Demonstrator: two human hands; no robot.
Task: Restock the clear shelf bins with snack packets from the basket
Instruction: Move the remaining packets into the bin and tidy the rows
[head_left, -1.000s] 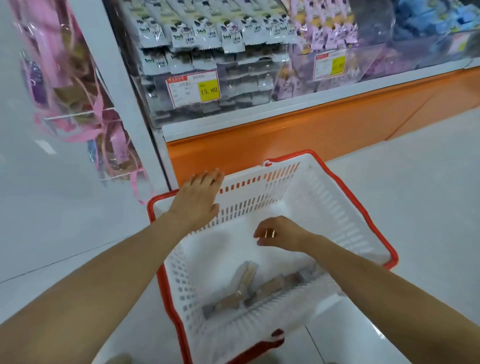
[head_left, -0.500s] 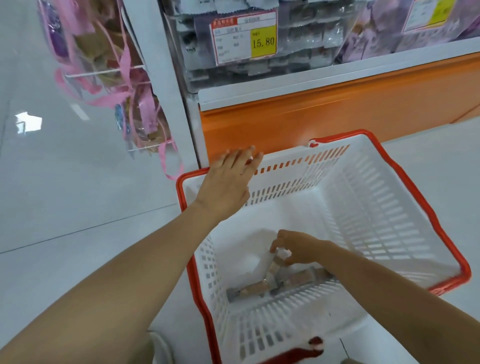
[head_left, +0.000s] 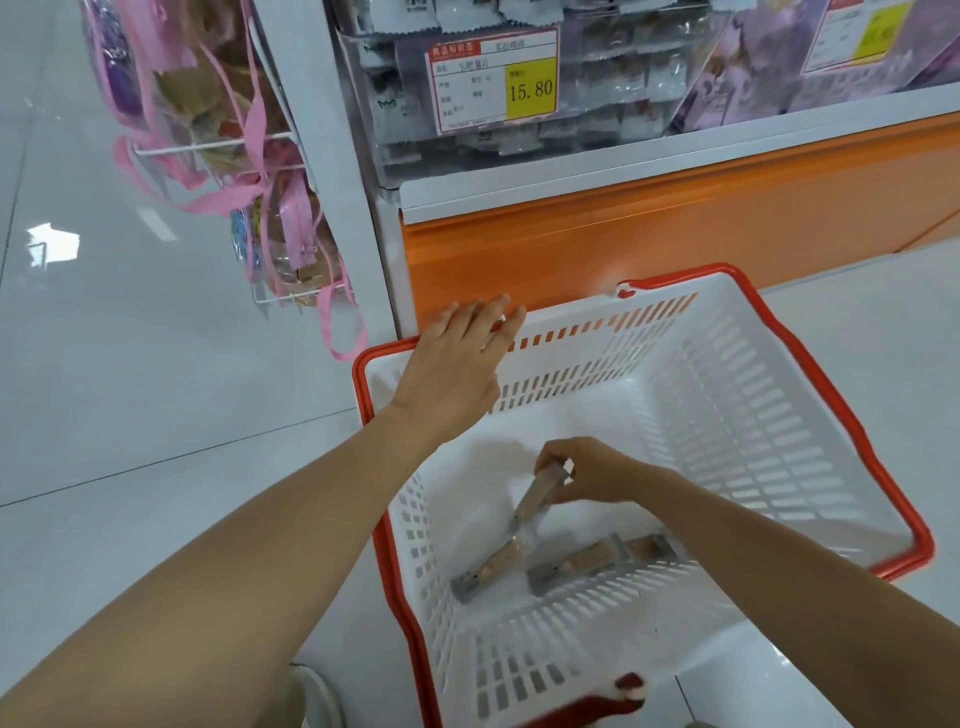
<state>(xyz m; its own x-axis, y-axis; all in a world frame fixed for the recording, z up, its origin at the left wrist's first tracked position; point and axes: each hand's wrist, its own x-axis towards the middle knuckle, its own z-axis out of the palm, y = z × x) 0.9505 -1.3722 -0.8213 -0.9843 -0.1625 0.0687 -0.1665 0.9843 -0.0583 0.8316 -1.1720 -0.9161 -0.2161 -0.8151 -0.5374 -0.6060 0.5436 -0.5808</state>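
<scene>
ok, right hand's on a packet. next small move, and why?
Probably lift the packet clear of the basket: the right hand pinches its upper end, its lower end rests on the floor, and the left hand rests on the rim.

we look down on a glossy pale floor (head_left: 130, 415) of large tiles, with a thin dark seam (head_left: 182, 457) running across it on the left. a bright patch of light (head_left: 54, 247) reflects off the floor near the left edge. ahead of us stands a shelf unit. a white post (head_left: 335, 130) rises at its corner, a white ledge (head_left: 649, 161) runs right from it, and below the ledge an orange panel (head_left: 675, 234) reaches the floor. on the post's left side hangs a white wire rack (head_left: 208, 145) with clear bags (head_left: 197, 98) tied with pink ribbons (head_left: 223, 200). one ribbon loop (head_left: 337, 332) dangles low beside the post. the light is soft and even.
</scene>
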